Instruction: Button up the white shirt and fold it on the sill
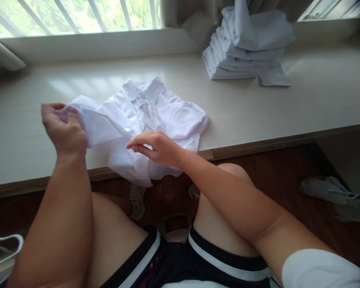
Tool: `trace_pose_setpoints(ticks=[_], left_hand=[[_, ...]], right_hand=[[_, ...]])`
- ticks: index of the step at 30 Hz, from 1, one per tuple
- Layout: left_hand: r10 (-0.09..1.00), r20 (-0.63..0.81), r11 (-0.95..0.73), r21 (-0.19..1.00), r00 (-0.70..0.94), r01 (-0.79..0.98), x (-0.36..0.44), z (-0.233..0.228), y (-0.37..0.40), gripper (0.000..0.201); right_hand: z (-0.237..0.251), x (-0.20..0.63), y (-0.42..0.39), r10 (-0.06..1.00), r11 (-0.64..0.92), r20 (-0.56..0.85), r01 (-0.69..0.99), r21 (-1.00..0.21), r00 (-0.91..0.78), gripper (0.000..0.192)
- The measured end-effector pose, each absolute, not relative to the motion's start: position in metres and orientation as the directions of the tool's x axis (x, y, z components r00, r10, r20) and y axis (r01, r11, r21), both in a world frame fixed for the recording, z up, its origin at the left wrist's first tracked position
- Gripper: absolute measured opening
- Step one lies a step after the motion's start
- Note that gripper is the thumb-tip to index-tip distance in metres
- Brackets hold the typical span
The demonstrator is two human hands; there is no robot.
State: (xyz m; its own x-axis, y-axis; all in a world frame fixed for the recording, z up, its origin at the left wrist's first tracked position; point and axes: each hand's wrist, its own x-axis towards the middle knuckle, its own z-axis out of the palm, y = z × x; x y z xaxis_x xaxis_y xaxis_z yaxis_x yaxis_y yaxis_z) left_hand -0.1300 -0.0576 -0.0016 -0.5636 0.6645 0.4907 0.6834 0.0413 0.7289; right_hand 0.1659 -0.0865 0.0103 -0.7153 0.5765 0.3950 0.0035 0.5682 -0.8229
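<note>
A crumpled white shirt (156, 116) lies on the pale wooden tabletop (258, 116), its lower part hanging over the front edge. My left hand (63, 130) is closed on one sleeve of the shirt and lifts it up and to the left. My right hand (157, 148) hovers over the shirt's front near the table edge, fingers extended and pointing left, touching or just above the cloth. I cannot tell whether it pinches the fabric.
A stack of folded white shirts (246, 44) stands at the back right by the window sill (93, 44). Below the table are my bare knees, a dark wooden floor, shoes (330, 190) at right and a white hanger (3, 248) at lower left.
</note>
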Motion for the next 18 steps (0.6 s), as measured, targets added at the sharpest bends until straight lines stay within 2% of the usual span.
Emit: trace_pose_setpoints(ticks=[2, 5, 8, 11, 13, 18], left_hand=[[0.604, 0.633, -0.147, 0.685, -0.484, 0.713, -0.109, 0.009, -0.059, 0.02], [0.539, 0.743, -0.366, 0.63, -0.396, 0.685, -0.082, 0.017, -0.06, 0.017], [0.607, 0.731, -0.482, 0.65, -0.311, 0.587, -0.057, 0.022, -0.061, 0.027], [0.744, 0.624, -0.428, 0.72, -0.239, 0.546, -0.033, 0.026, -0.063, 0.038], [0.797, 0.575, -0.425, 0.751, -0.184, 0.506, -0.02, 0.026, -0.063, 0.041], [0.784, 0.621, -0.597, 0.748, 0.012, 0.289, -0.006, 0.011, -0.052, 0.018]], right_hand=[[0.011, 0.159, -0.073, 0.68, 0.499, 0.407, -0.022, -0.866, -0.611, 0.022], [0.013, 0.148, -0.057, 0.817, 0.31, 0.321, -0.105, -0.945, -0.479, 0.032], [0.013, 0.136, -0.039, 0.898, 0.118, 0.202, -0.227, -0.967, -0.391, 0.049], [0.013, 0.124, -0.019, 0.915, -0.027, 0.117, -0.35, -0.936, -0.385, 0.059], [0.012, 0.117, -0.008, 0.909, -0.139, 0.053, -0.42, -0.897, -0.414, 0.064], [0.009, 0.106, 0.014, 0.914, -0.299, -0.118, -0.451, -0.841, -0.387, 0.061]])
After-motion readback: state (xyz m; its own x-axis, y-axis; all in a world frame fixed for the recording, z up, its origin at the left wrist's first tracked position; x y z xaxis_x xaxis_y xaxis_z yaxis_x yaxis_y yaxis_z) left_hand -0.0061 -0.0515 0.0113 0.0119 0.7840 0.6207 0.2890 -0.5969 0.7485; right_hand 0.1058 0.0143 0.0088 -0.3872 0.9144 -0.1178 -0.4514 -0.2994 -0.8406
